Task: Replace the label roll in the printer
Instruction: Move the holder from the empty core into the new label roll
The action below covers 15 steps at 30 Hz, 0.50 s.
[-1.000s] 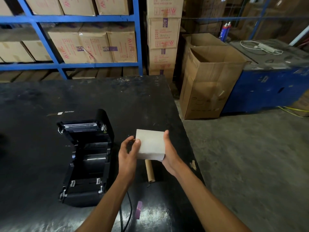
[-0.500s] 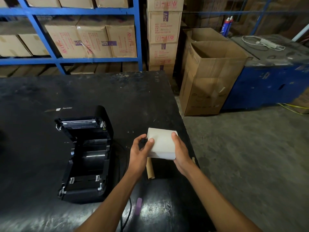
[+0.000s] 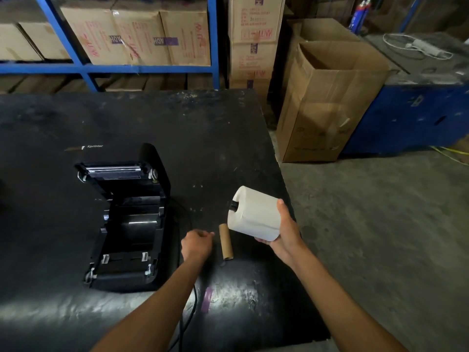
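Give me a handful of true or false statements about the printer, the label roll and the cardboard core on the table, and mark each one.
1. The printer has its lid open. True.
2. The left hand holds the label roll. False: the right hand holds it; the left hand is loosely curled with nothing seen in it.
3. The label roll is already seated in the printer. False: it is held above the table, to the right of the printer.
4. The empty cardboard core lies on the table between the two hands. True.
5. The cardboard core stands upright. False: it lies on its side.
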Available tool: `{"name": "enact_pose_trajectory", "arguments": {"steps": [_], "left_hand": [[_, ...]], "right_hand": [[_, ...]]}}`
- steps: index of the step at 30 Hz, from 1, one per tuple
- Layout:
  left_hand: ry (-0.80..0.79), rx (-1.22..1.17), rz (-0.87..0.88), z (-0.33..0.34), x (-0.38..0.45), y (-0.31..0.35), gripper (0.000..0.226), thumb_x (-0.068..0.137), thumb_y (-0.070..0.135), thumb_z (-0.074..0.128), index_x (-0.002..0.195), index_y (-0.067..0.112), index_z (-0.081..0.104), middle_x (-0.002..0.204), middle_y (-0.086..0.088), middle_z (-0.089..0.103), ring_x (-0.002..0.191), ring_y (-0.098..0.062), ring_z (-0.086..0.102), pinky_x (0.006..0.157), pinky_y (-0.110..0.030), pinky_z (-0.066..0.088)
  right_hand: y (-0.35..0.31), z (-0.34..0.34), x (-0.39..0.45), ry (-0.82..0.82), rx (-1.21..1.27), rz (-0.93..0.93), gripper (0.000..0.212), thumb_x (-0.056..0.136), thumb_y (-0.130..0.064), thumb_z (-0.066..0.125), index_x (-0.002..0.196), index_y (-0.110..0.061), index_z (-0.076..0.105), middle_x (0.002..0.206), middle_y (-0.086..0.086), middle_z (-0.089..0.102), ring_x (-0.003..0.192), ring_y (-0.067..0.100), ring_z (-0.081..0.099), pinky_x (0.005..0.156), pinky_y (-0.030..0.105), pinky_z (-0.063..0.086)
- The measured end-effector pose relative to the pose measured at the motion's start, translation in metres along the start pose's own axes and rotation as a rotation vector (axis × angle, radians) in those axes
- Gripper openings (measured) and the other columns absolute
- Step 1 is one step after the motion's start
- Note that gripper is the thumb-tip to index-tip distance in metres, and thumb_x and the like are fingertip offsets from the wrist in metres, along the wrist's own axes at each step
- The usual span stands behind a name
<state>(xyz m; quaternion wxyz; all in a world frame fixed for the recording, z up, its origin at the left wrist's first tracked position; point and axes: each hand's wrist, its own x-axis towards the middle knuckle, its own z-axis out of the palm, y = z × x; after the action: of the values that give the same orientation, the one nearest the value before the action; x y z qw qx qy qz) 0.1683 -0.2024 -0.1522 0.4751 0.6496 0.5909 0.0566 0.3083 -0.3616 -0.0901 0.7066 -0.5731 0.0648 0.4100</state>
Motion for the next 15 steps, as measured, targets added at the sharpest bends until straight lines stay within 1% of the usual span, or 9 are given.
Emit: {"name": "enact_pose_trajectory", "arguments": {"steps": [1,3,6,9,11,12,14,15], "left_hand": [[-0.006,0.039,-0.036,0.004,0.002,-0.008,0.017,0.084,0.036,0.074,0.079,0.020,0.071,0.098,-0.011,0.074,0.091,-0.029,0.069,0.085,-0.035,0.056],[-0.009,0.095,-0.072,0.010,0.004,-0.020,0.024,0.080,0.040,0.077,0.071,0.018,0.069,0.093,-0.009,0.073,0.087,-0.029,0.068,0.082,-0.034,0.054],[0.006,0.145,-0.092,0.016,0.007,-0.027,0.029,0.076,0.039,0.081,0.073,0.012,0.071,0.086,-0.008,0.072,0.082,-0.029,0.067,0.079,-0.033,0.054],[0.043,0.190,-0.064,0.018,0.008,-0.029,0.029,0.075,0.034,0.083,0.066,0.010,0.068,0.078,-0.006,0.070,0.076,-0.028,0.066,0.073,-0.030,0.052],[0.076,0.227,-0.045,0.018,0.006,-0.029,0.024,0.077,0.029,0.080,0.067,0.012,0.066,0.079,-0.007,0.067,0.080,-0.031,0.068,0.071,-0.030,0.050],[0.083,0.249,-0.028,0.018,0.004,-0.030,0.022,0.079,0.026,0.078,0.066,0.013,0.065,0.079,-0.008,0.066,0.081,-0.032,0.069,0.070,-0.031,0.052],[0.089,0.301,0.001,0.018,0.005,-0.031,0.020,0.081,0.025,0.074,0.069,0.011,0.067,0.077,-0.009,0.066,0.076,-0.032,0.067,0.066,-0.033,0.054],[0.097,0.326,0.013,0.018,0.005,-0.032,0.019,0.082,0.025,0.073,0.073,0.010,0.069,0.076,-0.008,0.065,0.072,-0.030,0.065,0.063,-0.033,0.053]], "right_hand": [[0.001,-0.002,0.002,-0.008,0.014,0.002,0.031,0.096,-0.056,0.048,0.106,-0.032,0.063,0.088,0.003,0.077,0.101,0.029,0.067,0.087,0.053,0.057],[0.002,-0.005,0.004,-0.020,0.023,0.002,0.030,0.096,-0.055,0.047,0.105,-0.032,0.064,0.086,0.001,0.078,0.100,0.028,0.067,0.092,0.056,0.054],[0.003,-0.009,0.006,-0.023,0.029,0.004,0.032,0.097,-0.055,0.047,0.108,-0.031,0.064,0.091,0.002,0.077,0.100,0.029,0.068,0.092,0.057,0.054],[0.003,-0.012,0.008,-0.025,0.015,0.004,0.033,0.096,-0.056,0.047,0.111,-0.031,0.064,0.095,0.003,0.077,0.101,0.029,0.068,0.089,0.055,0.055],[0.004,-0.013,0.010,-0.033,0.019,0.010,0.032,0.096,-0.055,0.048,0.109,-0.032,0.065,0.095,0.002,0.077,0.099,0.027,0.069,0.088,0.055,0.054],[0.004,-0.014,0.010,-0.040,0.022,0.011,0.032,0.096,-0.055,0.047,0.109,-0.032,0.066,0.095,0.001,0.077,0.098,0.027,0.069,0.089,0.055,0.053],[0.005,-0.013,0.012,-0.050,0.024,0.021,0.032,0.096,-0.055,0.047,0.108,-0.031,0.066,0.094,0.000,0.078,0.098,0.026,0.069,0.090,0.056,0.052],[0.005,-0.013,0.013,-0.053,0.025,0.025,0.032,0.097,-0.054,0.047,0.109,-0.031,0.065,0.094,0.000,0.078,0.099,0.026,0.068,0.090,0.056,0.052]]}}
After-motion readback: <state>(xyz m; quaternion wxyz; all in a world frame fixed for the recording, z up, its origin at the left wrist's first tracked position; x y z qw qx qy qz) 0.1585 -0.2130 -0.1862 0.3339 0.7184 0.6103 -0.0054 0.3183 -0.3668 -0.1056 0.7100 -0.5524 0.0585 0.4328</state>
